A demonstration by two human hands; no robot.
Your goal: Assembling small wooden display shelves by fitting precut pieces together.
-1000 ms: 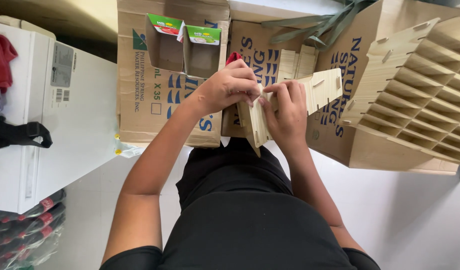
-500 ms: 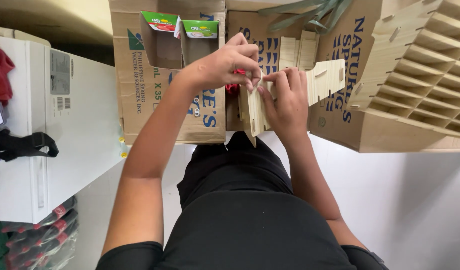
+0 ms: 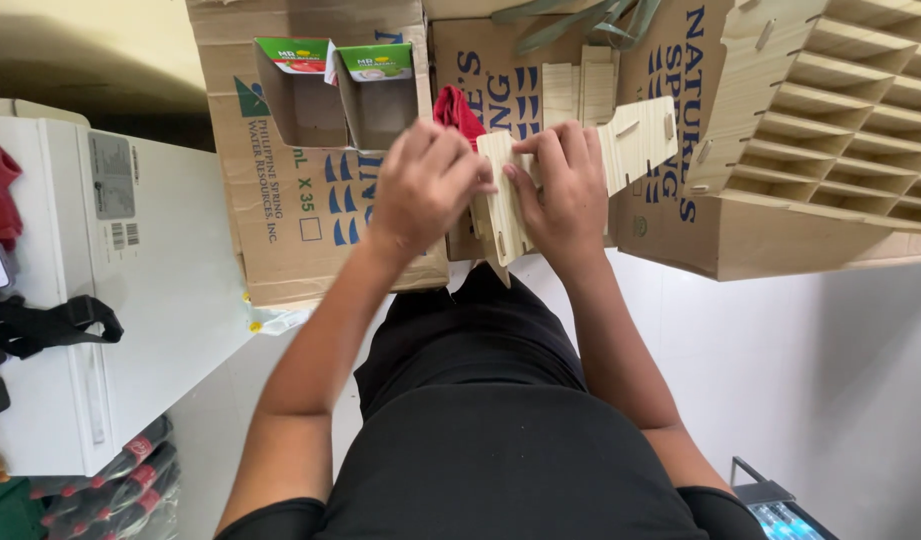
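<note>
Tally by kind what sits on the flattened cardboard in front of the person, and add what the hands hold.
Small open cartons with green tops: 2
Red cloth: 1
Slotted wooden rack: 1
Wooden pieces lying loose: 2
Wooden pieces held by the left hand and right hand: 2
Total: 8

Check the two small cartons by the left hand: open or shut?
Open. Both cartons have their green top flaps folded back, and their brown insides show. No contents are visible in them; the left hand is beside them, not in them.
</note>
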